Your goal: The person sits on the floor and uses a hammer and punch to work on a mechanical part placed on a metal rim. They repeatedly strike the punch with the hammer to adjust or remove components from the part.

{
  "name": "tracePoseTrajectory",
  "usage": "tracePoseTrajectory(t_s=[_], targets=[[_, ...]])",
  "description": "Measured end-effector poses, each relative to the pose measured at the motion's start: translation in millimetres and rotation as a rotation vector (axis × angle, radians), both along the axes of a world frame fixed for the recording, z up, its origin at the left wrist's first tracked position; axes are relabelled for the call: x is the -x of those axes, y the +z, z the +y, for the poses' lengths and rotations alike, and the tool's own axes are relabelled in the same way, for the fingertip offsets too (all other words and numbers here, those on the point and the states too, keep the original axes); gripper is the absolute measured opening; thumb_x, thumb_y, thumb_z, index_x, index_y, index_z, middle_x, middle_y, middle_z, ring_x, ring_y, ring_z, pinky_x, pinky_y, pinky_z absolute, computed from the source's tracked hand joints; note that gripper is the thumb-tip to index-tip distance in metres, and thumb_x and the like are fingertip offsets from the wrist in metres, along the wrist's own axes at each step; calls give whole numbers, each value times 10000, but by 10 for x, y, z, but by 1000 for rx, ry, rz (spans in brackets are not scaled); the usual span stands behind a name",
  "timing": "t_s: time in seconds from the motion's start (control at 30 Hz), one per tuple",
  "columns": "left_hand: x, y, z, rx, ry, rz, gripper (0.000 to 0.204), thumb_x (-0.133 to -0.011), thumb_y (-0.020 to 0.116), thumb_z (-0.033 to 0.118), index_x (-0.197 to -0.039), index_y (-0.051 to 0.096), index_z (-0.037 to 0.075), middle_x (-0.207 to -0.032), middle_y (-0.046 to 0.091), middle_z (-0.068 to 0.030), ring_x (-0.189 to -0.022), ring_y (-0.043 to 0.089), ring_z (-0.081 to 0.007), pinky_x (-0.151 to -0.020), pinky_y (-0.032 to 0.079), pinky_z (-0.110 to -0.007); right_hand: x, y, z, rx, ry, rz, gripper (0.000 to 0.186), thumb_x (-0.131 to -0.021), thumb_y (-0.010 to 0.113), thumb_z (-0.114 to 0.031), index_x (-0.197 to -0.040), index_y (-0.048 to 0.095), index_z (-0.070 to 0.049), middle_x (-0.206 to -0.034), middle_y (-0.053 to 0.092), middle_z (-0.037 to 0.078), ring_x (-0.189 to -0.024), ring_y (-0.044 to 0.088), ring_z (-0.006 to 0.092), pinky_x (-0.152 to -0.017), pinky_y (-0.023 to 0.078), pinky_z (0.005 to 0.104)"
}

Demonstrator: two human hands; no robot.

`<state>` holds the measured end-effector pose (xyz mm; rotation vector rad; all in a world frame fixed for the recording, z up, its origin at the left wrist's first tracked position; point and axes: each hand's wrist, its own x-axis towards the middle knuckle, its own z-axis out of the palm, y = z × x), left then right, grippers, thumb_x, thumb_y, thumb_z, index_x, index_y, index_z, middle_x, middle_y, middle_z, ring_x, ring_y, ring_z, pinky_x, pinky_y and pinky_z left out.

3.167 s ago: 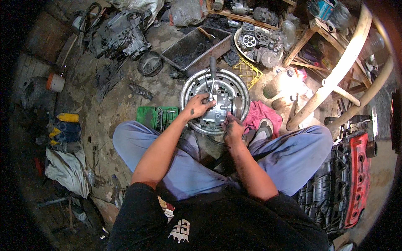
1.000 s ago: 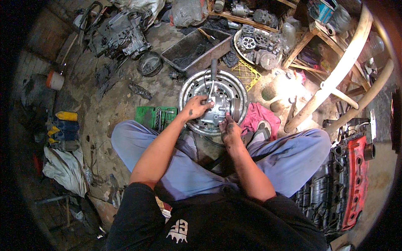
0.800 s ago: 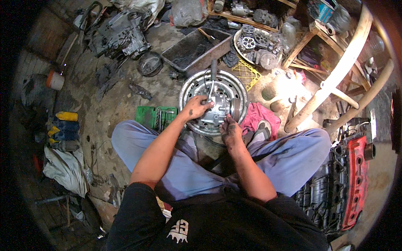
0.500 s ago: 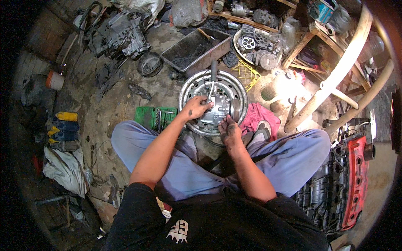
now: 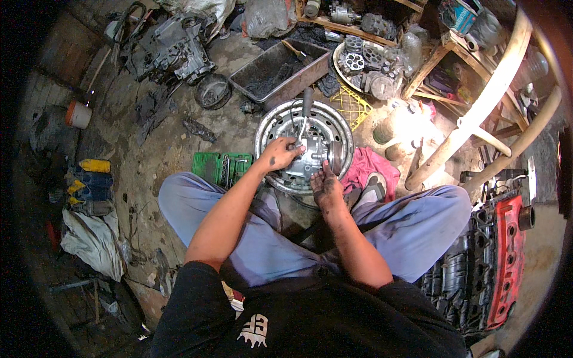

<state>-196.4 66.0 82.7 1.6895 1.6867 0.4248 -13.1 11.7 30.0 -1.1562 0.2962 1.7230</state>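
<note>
tray [image 5: 298,79]: grey, rectangular, a wooden-handled brush [image 5: 293,49] lying in it
yellow grid [image 5: 351,102]: flat, near the round dish [image 5: 338,67] of metal parts [image 5: 381,85]
dark pan [image 5: 213,91]: round, near the grey engine casing [image 5: 173,51]
bucket [image 5: 79,114]: orange and white, far left
yellow container [image 5: 95,166]: near the crumpled white sack [image 5: 92,241]
red cover [image 5: 511,247]: long, beside a black engine part [image 5: 456,268]

Two hands [image 5: 279,153] [image 5: 327,188], one handled tool [image 5: 307,104] and one metal unit [image 5: 312,161] at one wheel rim [image 5: 260,140]; left, one green case [image 5: 206,166]; far, one rectangular tray [image 5: 298,79].
</note>
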Motion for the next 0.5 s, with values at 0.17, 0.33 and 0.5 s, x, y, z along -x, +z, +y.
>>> tracePoseTrajectory(t_s=[0.17, 0.33, 0.5], targets=[[-7, -33, 54, 39, -33, -20, 716, -852, 631, 564, -1194, 620, -65, -1187, 628, -267, -1136, 592, -390, -970, 453, -421, -50, -113, 5, -38, -7, -27, 156, -866, 738, -174, -885, 623, -70, -796, 580, 28, -755, 589, 187, -720, 528, 327], [20, -44, 53, 60, -31, -20, 703, -860, 625, 554, -1200, 618, -61, -1209, 618, -263, -1161, 578, -389, -986, 442, -419, -16, -36, 63, 65, 24, 16, 138, -897, 700, -183, -931, 620, -75, -814, 563, 15, -730, 562, 175, -699, 517, 305], [-94, 134, 28, 67, -10, -16, 694, -867, 620, 544, -1206, 614, -62, -1218, 614, -264, -1170, 573, -389, -992, 439, -419, -112, -283, 63, -39, 63, 7, 161, -902, 696, -222, -944, 614, -90, -814, 536, -7, -700, 536, 145, -656, 494, 294]])
